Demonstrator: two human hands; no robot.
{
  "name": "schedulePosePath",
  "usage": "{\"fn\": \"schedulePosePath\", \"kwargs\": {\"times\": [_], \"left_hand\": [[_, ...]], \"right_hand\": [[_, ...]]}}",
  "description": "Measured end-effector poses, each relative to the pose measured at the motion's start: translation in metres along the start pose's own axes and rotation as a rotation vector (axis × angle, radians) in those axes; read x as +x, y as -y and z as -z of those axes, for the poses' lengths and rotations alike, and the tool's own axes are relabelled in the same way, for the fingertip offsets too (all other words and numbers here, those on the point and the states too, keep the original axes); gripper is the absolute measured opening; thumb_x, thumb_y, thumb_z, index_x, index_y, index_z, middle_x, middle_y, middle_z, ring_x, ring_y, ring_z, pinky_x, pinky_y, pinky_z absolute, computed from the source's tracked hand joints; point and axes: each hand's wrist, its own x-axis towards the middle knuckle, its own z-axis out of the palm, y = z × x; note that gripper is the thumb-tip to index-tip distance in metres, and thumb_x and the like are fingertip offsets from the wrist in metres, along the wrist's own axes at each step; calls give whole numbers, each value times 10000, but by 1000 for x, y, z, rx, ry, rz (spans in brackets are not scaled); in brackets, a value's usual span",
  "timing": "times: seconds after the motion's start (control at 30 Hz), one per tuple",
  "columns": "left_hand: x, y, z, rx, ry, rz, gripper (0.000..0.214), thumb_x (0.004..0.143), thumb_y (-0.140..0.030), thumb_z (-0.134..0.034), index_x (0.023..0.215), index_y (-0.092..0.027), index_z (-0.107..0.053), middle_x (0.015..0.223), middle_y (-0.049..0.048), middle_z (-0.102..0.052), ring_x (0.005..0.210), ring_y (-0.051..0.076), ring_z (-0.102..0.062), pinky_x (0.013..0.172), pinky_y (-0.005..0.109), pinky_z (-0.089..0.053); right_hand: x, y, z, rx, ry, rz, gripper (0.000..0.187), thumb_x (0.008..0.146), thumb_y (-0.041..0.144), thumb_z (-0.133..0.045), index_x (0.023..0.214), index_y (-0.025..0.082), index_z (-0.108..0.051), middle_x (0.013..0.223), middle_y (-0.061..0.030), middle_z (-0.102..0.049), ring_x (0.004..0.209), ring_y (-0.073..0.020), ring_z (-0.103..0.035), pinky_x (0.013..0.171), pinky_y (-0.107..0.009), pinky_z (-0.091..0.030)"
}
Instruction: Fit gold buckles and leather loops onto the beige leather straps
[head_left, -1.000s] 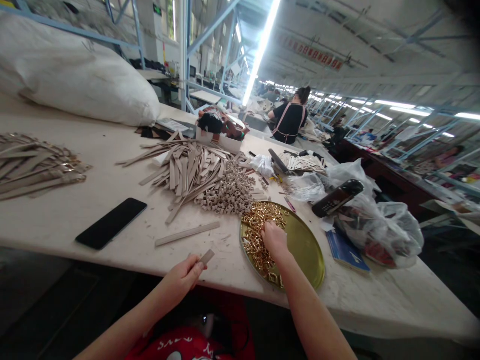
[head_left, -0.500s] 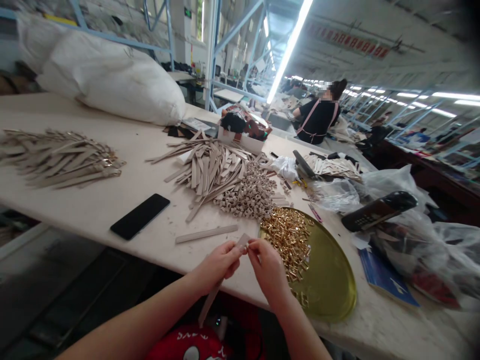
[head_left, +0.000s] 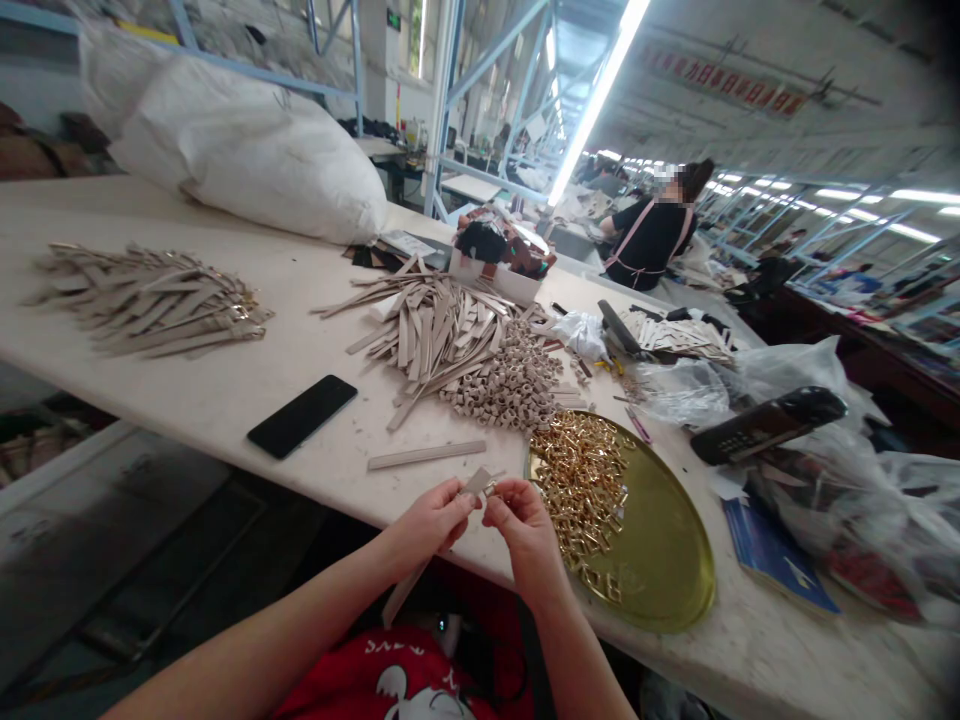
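My left hand [head_left: 429, 521] is closed round a long beige strap [head_left: 403, 590] that hangs down past the table edge. Its upper end sticks out between my two hands. My right hand [head_left: 521, 520] pinches a small gold buckle against that strap tip [head_left: 480, 484]. Both hands hover just above the near edge of the white table [head_left: 247, 385]. To the right of my right hand lies a round gold tray [head_left: 660, 550] holding a heap of gold buckles [head_left: 581, 480].
A black phone [head_left: 302, 416] lies left of my hands, a loose strap [head_left: 426, 455] just beyond them. Further back are piles of beige straps [head_left: 427, 330], small beige loops [head_left: 510, 385], another strap pile [head_left: 150, 300], plastic bags [head_left: 787, 400], a black handset [head_left: 765, 425] and a big white sack [head_left: 255, 160]. A person in black works at the back.
My right hand left the tray of buckles and came to the strap tip held by my left hand. The view has shifted left.
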Motion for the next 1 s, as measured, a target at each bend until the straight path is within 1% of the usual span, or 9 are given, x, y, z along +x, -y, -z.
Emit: {"fn": "schedulePosePath", "kwargs": {"times": [0.1,0.23,0.4,0.5,0.6,0.67,0.73,0.87,1.0], "left_hand": [[-7,5,2,51,1,15,258,793,-410,-379,792,-159,-441,441,-95,-335,358,51,-246,362,177,-169],[-18,6,4,164,63,24,248,798,-397,-361,778,-167,-453,433,-92,-317,368,70,-255,369,192,-181],[-29,-6,5,547,22,-140,238,809,-344,-389,728,-166,-525,631,-14,-505,593,125,-456,555,225,-341],[-30,-8,4,657,-19,-182,217,819,-294,-363,766,-172,-534,718,15,-562,685,154,-505,625,246,-361],[-29,-7,2,621,-30,-133,184,815,-285,-360,767,-172,-497,668,1,-543,616,142,-505,569,237,-364],[-30,-7,2,567,7,-41,194,820,-323,-356,751,-176,-462,583,-29,-498,503,119,-463,487,222,-341],[-31,-7,2,526,35,3,224,825,-358,-355,727,-176,-441,541,-47,-459,456,102,-418,451,210,-316],[-28,-7,4,435,19,-80,229,821,-363,-387,741,-162,-463,572,-49,-443,522,94,-411,497,200,-325],[-23,-2,7,324,37,-48,233,809,-382,-416,737,-164,-459,529,-71,-399,477,75,-357,471,190,-293]], "right_hand": [[-3,2,-1,115,-41,-56,231,682,301,-675,873,212,-581,689,33,-552,583,-91,-507,603,-243,-446],[-9,2,-3,315,-67,-186,232,632,277,-720,829,217,-613,733,29,-580,559,-72,-512,602,-237,-474],[-19,-2,-12,426,-40,-332,233,612,271,-742,799,198,-624,661,26,-579,534,-68,-510,538,-202,-472],[-26,-2,-19,351,-5,-279,211,640,287,-724,792,181,-624,684,20,-591,546,-62,-510,543,-191,-467],[-27,0,-21,313,-32,-205,191,647,293,-717,760,177,-616,689,24,-592,558,-63,-515,565,-190,-468],[-25,1,-19,362,-95,-201,195,625,288,-731,725,182,-602,695,35,-584,536,-51,-499,552,-180,-461],[-23,1,-18,409,-135,-213,206,607,280,-741,703,186,-585,700,43,-577,518,-44,-484,539,-175,-453],[-25,-4,-21,357,-37,-223,195,665,297,-697,768,185,-575,729,20,-598,592,-80,-524,604,-218,-463],[-29,-9,-24,255,-26,-169,172,726,322,-641,776,176,-564,695,25,-581,587,-76,-500,594,-205,-436]]}}
